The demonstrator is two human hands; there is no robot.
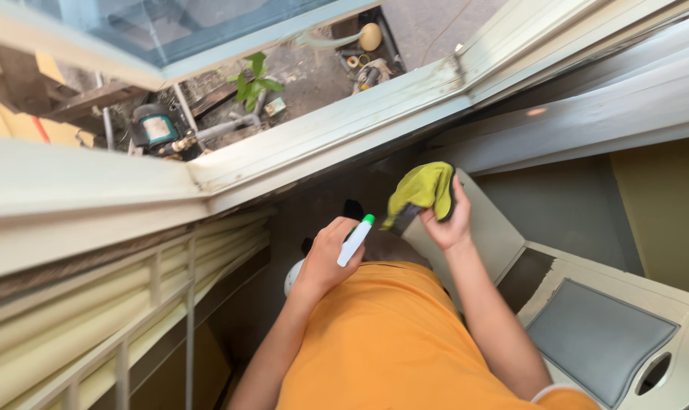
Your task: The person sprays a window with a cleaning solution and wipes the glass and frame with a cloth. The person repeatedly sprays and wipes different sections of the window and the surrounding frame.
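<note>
Left hand closed around white plastic spray bottle with green nozzle, held just below pale painted window frame. Right hand grips bunched yellow-green microfibre cloth, right of bottle, also below frame. Step judged: spray-and-wipe stage, neither touching frame. Next move calls for nozzle aimed at frame, cloth flattened.

I wear a bright orange shirt with short sleeves; a thin white edge shows at my right sleeve's hem. My forearms and both hands are bare, no gloves.
</note>
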